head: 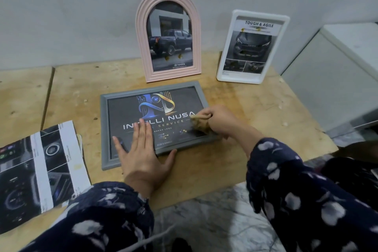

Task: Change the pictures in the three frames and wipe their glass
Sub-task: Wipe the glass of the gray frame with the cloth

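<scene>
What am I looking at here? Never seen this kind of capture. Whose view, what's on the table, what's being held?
No robot here: one wide-angle camera worn on a person's head, looking forward and down at their two bare hands.

On the wooden table a grey frame lies flat, showing a logo print. The left hand rests flat on its glass, fingers straight, steadying it. The right hand grips a small beige cloth against the glass on the frame's right side.

Behind, a pink arched frame and a white frame stand upright by the wall, each holding a vehicle picture. Loose printed sheets lie at the left.
</scene>
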{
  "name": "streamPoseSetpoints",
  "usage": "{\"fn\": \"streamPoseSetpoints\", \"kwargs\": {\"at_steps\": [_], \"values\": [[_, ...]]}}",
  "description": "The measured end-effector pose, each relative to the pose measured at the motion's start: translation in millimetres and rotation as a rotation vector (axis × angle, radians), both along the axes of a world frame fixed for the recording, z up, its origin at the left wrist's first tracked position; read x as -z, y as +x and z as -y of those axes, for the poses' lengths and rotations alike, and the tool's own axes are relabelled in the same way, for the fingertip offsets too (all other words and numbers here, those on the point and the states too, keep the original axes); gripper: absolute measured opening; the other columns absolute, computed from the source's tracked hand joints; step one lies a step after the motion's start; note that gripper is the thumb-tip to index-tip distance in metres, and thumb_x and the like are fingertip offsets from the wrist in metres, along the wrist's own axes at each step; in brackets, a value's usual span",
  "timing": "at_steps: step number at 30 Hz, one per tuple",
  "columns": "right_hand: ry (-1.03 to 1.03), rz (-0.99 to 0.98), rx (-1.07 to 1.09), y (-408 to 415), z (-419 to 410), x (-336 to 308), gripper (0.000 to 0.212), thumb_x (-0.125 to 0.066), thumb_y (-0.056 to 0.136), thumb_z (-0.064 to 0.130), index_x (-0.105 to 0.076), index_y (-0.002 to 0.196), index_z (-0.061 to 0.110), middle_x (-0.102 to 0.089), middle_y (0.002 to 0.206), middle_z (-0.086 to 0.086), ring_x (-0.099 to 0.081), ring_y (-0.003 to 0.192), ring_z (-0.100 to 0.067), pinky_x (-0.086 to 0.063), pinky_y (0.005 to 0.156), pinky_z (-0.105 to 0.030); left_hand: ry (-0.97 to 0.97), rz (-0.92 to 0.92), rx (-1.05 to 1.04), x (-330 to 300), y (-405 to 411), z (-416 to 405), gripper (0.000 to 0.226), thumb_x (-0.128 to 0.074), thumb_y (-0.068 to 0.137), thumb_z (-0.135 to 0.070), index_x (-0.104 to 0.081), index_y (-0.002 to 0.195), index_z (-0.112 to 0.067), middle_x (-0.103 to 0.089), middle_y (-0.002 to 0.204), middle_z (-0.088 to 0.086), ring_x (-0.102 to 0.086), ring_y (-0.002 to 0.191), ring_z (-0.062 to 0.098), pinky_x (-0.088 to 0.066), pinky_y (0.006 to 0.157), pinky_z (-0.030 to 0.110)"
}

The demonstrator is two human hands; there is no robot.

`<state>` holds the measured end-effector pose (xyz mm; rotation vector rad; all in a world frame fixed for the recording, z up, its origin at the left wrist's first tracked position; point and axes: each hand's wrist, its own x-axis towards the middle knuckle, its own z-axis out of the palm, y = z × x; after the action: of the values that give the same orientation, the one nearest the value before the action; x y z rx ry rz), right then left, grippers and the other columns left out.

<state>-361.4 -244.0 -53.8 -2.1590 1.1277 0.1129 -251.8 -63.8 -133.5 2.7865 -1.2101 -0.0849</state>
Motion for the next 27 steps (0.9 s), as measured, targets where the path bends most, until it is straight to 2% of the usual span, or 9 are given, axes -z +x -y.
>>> {"fn": "streamPoseSetpoints", "kwargs": {"at_steps": [1,4,7,10,16,19,22,25,27], "values": [[0.022,0.083,0.081,2,11,-4,0.040,-0.046,0.086,-0.004,-0.072,0.106,0.020,-0.064,0.089,0.002,-0.057,0.071,-0.013,-0.041,0.052,-0.015,-0.008,0.001,0.005,0,0,0,0.106,-0.019,0.074,-0.082,-0.005,0.155,-0.013,0.005,0.161,-0.004,0.007,0.146,0.007,0.013,0.112,0.059],[-0.084,0.225,0.211,16,47,-2,0.039,-0.048,0.087,0.002,-0.070,0.111,0.023,-0.067,0.108,0.003,-0.059,0.092,-0.013,-0.044,0.072,-0.020,-0.013,-0.018,0.010,-1,-1,2,0.105,-0.022,0.074,-0.081,-0.015,0.154,-0.013,-0.005,0.161,-0.003,-0.003,0.147,0.009,0.009,0.114,0.058],[-0.273,0.116,0.186,39,76,11,0.035,-0.043,0.091,0.020,-0.065,0.117,0.028,-0.062,0.126,0.001,-0.055,0.114,-0.021,-0.041,0.094,-0.028,0.013,-0.024,0.007,-2,0,2,0.105,-0.018,0.073,-0.082,-0.009,0.154,-0.016,0.001,0.160,-0.006,0.002,0.147,0.008,0.011,0.114,0.057],[-0.437,0.045,0.102,60,92,28,0.036,-0.039,0.096,0.020,-0.064,0.120,0.028,-0.060,0.122,-0.008,-0.052,0.113,-0.033,-0.042,0.099,-0.040,0.010,-0.022,0.005,-2,0,3,0.104,-0.017,0.074,-0.082,-0.007,0.154,-0.017,0.004,0.160,-0.007,0.004,0.147,0.008,0.011,0.114,0.056],[-0.487,-0.005,-0.072,59,90,55,0.043,-0.040,0.092,0.003,-0.064,0.123,0.021,-0.057,0.110,-0.011,-0.055,0.102,-0.034,-0.046,0.089,-0.040,0.012,-0.039,-0.002,-4,-2,2,0.103,-0.012,0.074,-0.084,-0.001,0.154,-0.020,0.009,0.159,-0.009,0.009,0.146,0.007,0.013,0.114,0.055],[-0.463,0.004,-0.073,40,76,59,0.039,-0.043,0.092,0.006,-0.064,0.122,0.017,-0.055,0.110,-0.010,-0.053,0.104,-0.031,-0.043,0.089,-0.035,0.005,-0.016,0.009,-5,-3,2,0.103,-0.008,0.074,-0.083,0.005,0.154,-0.020,0.014,0.158,-0.009,0.012,0.145,0.007,0.018,0.113,0.054],[-0.492,0.042,-0.061,11,50,56,0.033,-0.045,0.092,0.008,-0.067,0.116,0.012,-0.057,0.112,-0.012,-0.052,0.103,-0.033,-0.041,0.084,-0.035,0.000,-0.005,0.012,-6,-5,2,0.102,-0.012,0.075,-0.082,-0.002,0.155,-0.018,0.007,0.159,-0.007,0.007,0.146,0.008,0.020,0.112,0.054],[-0.595,0.113,0.002,-20,14,55,0.026,-0.055,0.083,0.000,-0.072,0.101,0.007,-0.060,0.088,-0.017,-0.058,0.081,-0.038,-0.040,0.061,-0.033,-0.028,-0.007,0.031,-5,-6,1,0.099,-0.017,0.076,-0.080,-0.011,0.154,-0.019,-0.004,0.160,-0.004,-0.003,0.147,0.010,0.024,0.111,0.050],[-0.554,0.085,0.066,-36,-6,52,0.024,-0.053,0.086,0.003,-0.072,0.100,0.009,-0.057,0.085,-0.014,-0.055,0.078,-0.033,-0.035,0.059,-0.030,-0.058,-0.016,0.036,-5,-6,1,0.096,-0.022,0.077,-0.079,-0.015,0.154,-0.021,-0.008,0.161,-0.005,-0.005,0.148,0.011,0.025,0.110,0.048]]}}
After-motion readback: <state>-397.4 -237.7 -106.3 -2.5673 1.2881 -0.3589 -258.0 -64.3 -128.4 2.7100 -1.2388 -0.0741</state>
